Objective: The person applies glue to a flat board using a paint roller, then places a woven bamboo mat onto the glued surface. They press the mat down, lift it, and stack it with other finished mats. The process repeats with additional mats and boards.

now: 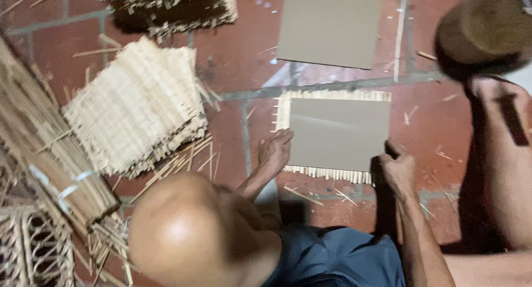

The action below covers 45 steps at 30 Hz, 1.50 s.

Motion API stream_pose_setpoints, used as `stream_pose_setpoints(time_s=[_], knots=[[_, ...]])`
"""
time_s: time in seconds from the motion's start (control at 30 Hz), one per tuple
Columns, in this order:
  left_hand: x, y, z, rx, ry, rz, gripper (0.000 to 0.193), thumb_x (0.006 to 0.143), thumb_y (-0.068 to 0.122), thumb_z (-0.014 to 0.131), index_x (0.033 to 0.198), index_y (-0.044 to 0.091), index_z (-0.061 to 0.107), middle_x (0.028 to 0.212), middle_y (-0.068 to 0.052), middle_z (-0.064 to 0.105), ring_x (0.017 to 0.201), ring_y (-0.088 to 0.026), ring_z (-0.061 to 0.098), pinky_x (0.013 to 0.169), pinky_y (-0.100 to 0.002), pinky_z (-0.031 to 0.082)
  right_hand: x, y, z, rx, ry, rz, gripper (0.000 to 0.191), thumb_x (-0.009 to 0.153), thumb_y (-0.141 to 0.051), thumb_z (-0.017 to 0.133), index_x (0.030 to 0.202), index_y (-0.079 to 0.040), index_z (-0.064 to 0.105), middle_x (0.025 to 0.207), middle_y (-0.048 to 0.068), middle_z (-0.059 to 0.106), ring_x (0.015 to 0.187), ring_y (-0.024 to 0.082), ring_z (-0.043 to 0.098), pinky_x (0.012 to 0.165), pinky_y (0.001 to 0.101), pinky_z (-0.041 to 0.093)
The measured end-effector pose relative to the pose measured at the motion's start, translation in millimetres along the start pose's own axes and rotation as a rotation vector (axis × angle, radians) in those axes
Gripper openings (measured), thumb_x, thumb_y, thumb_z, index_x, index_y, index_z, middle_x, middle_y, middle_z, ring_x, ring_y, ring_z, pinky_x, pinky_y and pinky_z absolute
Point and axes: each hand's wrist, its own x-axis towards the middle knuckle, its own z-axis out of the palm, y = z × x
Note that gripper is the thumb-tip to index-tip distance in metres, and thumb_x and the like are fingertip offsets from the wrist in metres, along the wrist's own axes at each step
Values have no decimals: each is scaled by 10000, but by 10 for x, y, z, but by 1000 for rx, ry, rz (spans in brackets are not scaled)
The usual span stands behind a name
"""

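A brown cardboard sheet [338,132] lies on a pale woven bamboo mat [332,94] on the red tile floor, and the mat's fringe shows along the top, left and bottom edges. My left hand [275,151] rests with spread fingers on the mat's left edge, touching the cardboard's lower left corner. My right hand [396,169] is a closed fist at the cardboard's lower right corner, gripping a small dark tool [389,148] whose kind I cannot make out.
A second cardboard sheet [330,29] lies further off. A stack of woven mats [138,104] sits to the left, another stack [172,7] at the top. Bamboo strips [33,143] and a cane frame [27,248] line the left. A round wooden block [487,26] is top right.
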Motion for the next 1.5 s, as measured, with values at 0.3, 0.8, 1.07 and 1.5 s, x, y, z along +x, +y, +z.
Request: stream_pose_setpoints(time_s=[0.3,0.8,1.07,1.5], knots=[[17,-4,-163,58,-71,77,379,913,30,519,1238,100,702,1300,-98,698,1275,-268,616,888,-515,406,-28,-93,30,-101,22,-18,525,847,-56,611,1354,79,647,1305,278,680,1223,357,666,1070,406,495],[67,-58,-231,-21,-127,118,608,733,-131,503,1272,67,706,1345,-182,666,1274,-274,620,885,-464,396,-19,-137,48,-226,52,-37,469,882,17,563,1337,105,631,1345,307,587,1235,437,589,1077,477,468],[65,-47,-256,-13,-130,141,568,749,-134,500,1246,53,700,1335,-177,675,1265,-298,613,919,-509,418,-18,-61,55,-241,86,-165,432,855,33,562,1269,83,675,1279,277,641,1187,413,625,1055,456,485],[-134,47,98,2,158,287,367,918,-59,547,1259,-28,678,1359,-253,629,1295,-397,588,1127,-534,434,-71,-192,73,-432,135,-247,374,800,20,614,1161,80,697,1182,288,654,1065,453,644,963,488,522]])
